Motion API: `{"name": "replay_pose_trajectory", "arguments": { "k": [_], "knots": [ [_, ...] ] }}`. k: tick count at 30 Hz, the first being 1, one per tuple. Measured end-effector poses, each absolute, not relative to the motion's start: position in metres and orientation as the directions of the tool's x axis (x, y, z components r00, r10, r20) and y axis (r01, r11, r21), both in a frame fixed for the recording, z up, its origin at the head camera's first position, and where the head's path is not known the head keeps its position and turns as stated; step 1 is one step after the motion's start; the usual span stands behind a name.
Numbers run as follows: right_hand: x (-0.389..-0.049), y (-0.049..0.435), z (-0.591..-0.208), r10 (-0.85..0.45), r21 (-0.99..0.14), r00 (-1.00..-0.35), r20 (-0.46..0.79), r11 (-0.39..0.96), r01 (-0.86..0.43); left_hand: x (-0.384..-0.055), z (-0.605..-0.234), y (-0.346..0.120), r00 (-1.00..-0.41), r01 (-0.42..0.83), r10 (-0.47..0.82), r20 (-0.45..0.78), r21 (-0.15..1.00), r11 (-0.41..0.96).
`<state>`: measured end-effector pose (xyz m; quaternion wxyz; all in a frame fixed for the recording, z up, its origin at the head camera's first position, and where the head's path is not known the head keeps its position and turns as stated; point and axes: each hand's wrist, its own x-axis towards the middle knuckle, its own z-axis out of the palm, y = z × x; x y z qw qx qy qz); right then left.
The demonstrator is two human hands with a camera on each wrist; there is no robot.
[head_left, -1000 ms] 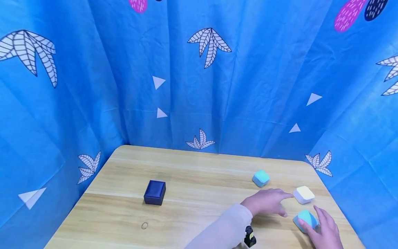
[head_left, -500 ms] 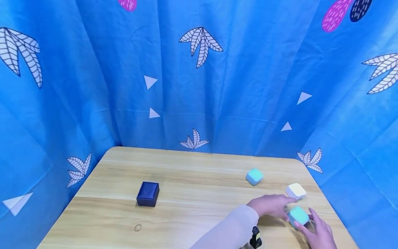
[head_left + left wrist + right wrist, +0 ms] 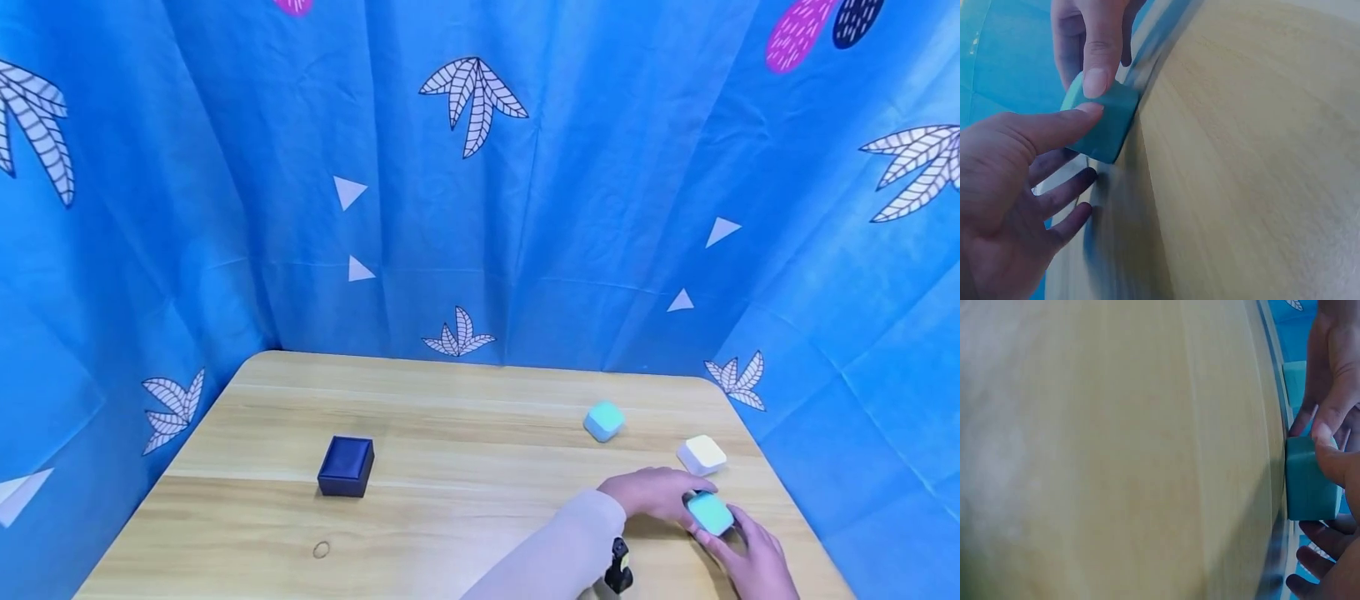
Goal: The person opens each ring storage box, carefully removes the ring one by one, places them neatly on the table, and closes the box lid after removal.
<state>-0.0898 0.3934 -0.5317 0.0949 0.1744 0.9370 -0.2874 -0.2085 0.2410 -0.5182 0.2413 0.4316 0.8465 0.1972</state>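
Both hands hold a small teal box with rounded corners (image 3: 710, 513) at the right of the table in the head view. My left hand (image 3: 652, 492) grips its left side, and my right hand (image 3: 756, 557) grips it from the right. In the left wrist view, both thumbs press on one face of the teal box (image 3: 1110, 128), their tips nearly meeting. The right wrist view shows thumbs on the box (image 3: 1311, 494) too, with other fingers behind or below it. Just behind the hands sits a white box with a cream top (image 3: 702, 455).
Farther back is another teal box (image 3: 603, 421). A dark navy box (image 3: 346, 467) stands on the left half of the wooden table (image 3: 450, 467), with a thin ring (image 3: 321, 549) in front of it. A blue patterned curtain (image 3: 570, 208) borders the table.
My left hand has moved from beside the white box onto the teal box. My right hand has closed on the same box. The head view has turned slightly right.
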Motion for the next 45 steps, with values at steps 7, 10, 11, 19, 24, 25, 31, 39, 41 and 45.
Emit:
{"name": "replay_pose_trajectory", "arguments": {
  "k": [7, 10, 11, 19, 24, 25, 31, 39, 41, 45],
  "knots": [
    [-0.089, 0.391, -0.531, 0.284, -0.502, -0.918, -0.275, 0.772, 0.389, -0.214, -0.528, 0.237, -0.528, 0.555, 0.821, -0.219, 0.642, 0.528],
    [-0.089, 0.391, -0.531, 0.283, -0.510, -0.920, -0.271, 0.768, 0.387, -0.216, -0.532, 0.236, -0.528, 0.539, 0.824, -0.206, 0.669, 0.512],
    [-0.089, 0.391, -0.531, 0.283, -0.512, -0.921, -0.269, 0.768, 0.386, -0.216, -0.533, 0.236, -0.526, 0.536, 0.826, -0.201, 0.676, 0.506],
    [-0.089, 0.389, -0.532, 0.270, -0.536, -0.932, -0.240, 0.764, 0.360, -0.218, -0.537, 0.234, -0.539, 0.539, 0.823, -0.181, 0.677, 0.502],
    [-0.089, 0.388, -0.532, 0.269, -0.551, -0.940, -0.211, 0.761, 0.342, -0.217, -0.538, 0.233, -0.538, 0.497, 0.821, -0.190, 0.716, 0.491],
    [-0.089, 0.388, -0.533, 0.271, -0.556, -0.941, -0.205, 0.759, 0.340, -0.217, -0.539, 0.233, -0.538, 0.482, 0.821, -0.192, 0.729, 0.486],
    [-0.090, 0.383, -0.531, 0.280, -0.571, -0.940, -0.196, 0.747, 0.341, -0.219, -0.538, 0.228, -0.537, 0.417, 0.820, -0.200, 0.781, 0.464],
    [-0.091, 0.376, -0.534, 0.275, -0.611, -0.940, -0.205, 0.714, 0.342, -0.221, -0.543, 0.215, -0.552, 0.464, 0.820, -0.147, 0.763, 0.450],
    [-0.093, 0.374, -0.534, 0.264, -0.625, -0.941, -0.211, 0.704, 0.338, -0.221, -0.544, 0.210, -0.558, 0.466, 0.818, -0.138, 0.764, 0.446],
    [-0.095, 0.367, -0.533, 0.253, -0.644, -0.943, -0.216, 0.689, 0.333, -0.223, -0.543, 0.201, -0.563, 0.439, 0.816, -0.134, 0.787, 0.433]
  ]
}}
